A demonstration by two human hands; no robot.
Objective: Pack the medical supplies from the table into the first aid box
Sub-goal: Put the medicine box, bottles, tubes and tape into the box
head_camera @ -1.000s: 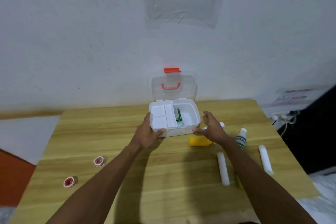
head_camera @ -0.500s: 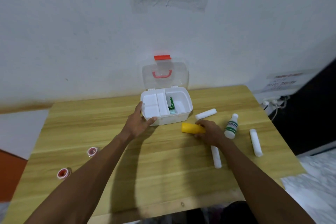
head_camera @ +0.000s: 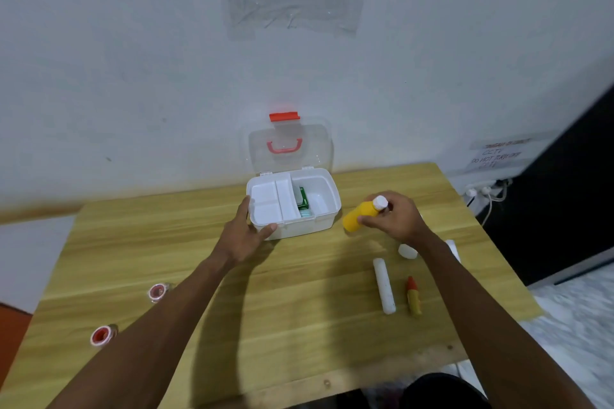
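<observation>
Two hands are working apart. The left hand [head_camera: 244, 236] is holding the front left corner of the first aid box [head_camera: 299, 226] between thumb and fingers. The right hand [head_camera: 395, 221] is gripping a yellow bottle [head_camera: 360, 217] near its white cap, tilted just right of the box and seemingly lifted off the surface [head_camera: 299, 309]. Doing this step well probably means bracing the box, carrying the bottle over the larger right compartment beside the green packet [head_camera: 304, 199], and laying it low enough for the clear lid to close. No print is showing on the bottle. A wall notice [head_camera: 498, 154] is blurrily reading "CCTV DO NOT TURN OFF".
</observation>
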